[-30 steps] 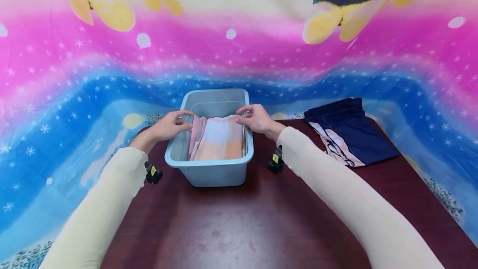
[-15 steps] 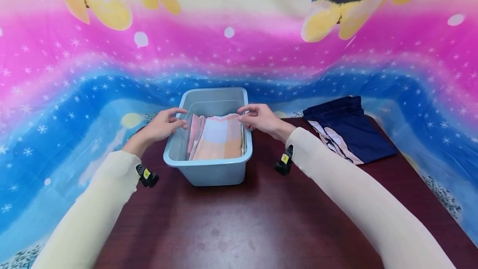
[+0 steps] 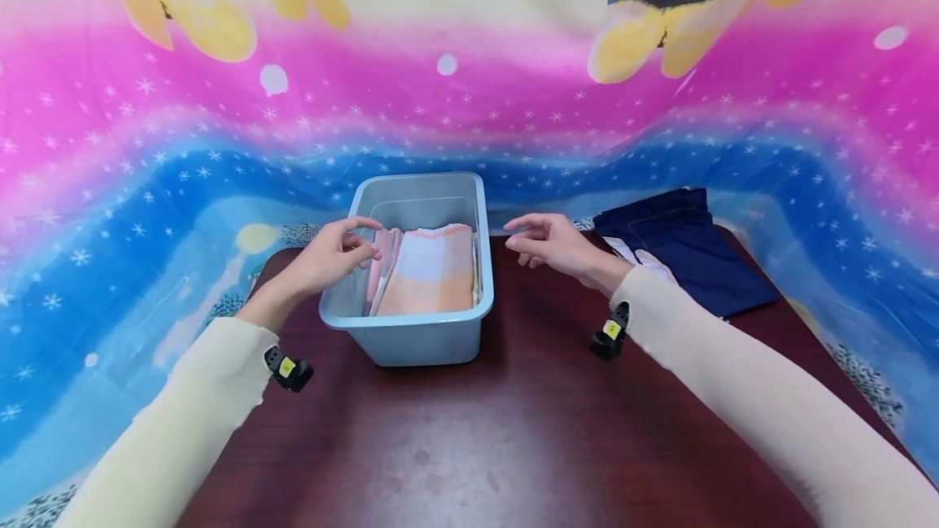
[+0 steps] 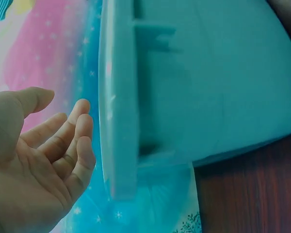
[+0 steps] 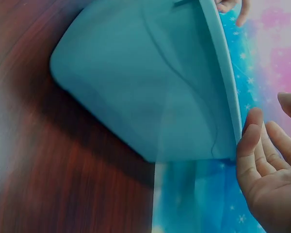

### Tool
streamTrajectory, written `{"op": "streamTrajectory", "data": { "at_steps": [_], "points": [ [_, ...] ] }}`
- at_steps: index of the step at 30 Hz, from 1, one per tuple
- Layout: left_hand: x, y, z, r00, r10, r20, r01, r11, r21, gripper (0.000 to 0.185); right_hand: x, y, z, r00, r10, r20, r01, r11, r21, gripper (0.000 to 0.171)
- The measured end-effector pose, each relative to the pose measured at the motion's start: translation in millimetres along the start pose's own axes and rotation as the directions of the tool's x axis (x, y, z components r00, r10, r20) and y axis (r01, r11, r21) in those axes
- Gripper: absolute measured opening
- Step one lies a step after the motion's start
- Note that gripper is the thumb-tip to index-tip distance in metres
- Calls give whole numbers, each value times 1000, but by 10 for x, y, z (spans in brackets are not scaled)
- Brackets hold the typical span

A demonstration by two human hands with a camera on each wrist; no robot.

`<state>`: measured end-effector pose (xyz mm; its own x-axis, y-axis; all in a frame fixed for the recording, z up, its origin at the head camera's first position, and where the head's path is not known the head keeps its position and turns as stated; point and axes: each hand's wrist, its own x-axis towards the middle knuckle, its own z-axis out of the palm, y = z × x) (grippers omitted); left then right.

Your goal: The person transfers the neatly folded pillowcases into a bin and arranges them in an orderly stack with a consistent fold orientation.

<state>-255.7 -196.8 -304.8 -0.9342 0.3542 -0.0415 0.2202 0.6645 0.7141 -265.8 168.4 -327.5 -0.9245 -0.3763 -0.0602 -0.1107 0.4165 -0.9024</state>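
Left hand [image 3: 333,251] loose over light blue plastic tub [image 3: 411,345], beside folded pink-and-orange cloth [image 3: 429,271]; right hand [image 3: 557,243] loose, holding nothing, just beside tub.

Right hand [image 3: 552,244] lifted off folded cloth [image 3: 429,269], drawn right of bin [image 3: 407,324], fingers now loose

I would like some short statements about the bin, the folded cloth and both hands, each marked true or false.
1. The folded cloth lies inside the blue bin. True.
2. The right hand grips the cloth. False: it is open, beside the bin, holding nothing.
3. The left hand is at the bin's left rim. True.
4. The navy garment lies in the bin. False: it lies on the table, to the right.
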Motion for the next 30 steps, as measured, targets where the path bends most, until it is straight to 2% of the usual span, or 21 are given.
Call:
{"op": "streamTrajectory", "data": {
  "at_steps": [8, 17, 25, 30],
  "points": [
    [-81, 63, 112, 997, 75, 2, -75, 997, -12, 42, -231, 101, -132, 1000, -21, 8, 22, 997, -73, 37],
    [-120, 199, 254, 990, 143, -7, -143, 989, -26, 39, -438, 110, -194, 999, -47, 5, 47, 995, -83, 36],
    [-195, 243, 417, 975, 219, -22, -221, 969, -107, 35, -554, 176, -204, 999, -32, -25, 30, 996, -86, 36],
    [-261, 286, 488, 970, 242, -16, -241, 960, -143, 34, -599, 250, -222, 998, -54, -40, 50, 994, -92, 34]
  ]
}}
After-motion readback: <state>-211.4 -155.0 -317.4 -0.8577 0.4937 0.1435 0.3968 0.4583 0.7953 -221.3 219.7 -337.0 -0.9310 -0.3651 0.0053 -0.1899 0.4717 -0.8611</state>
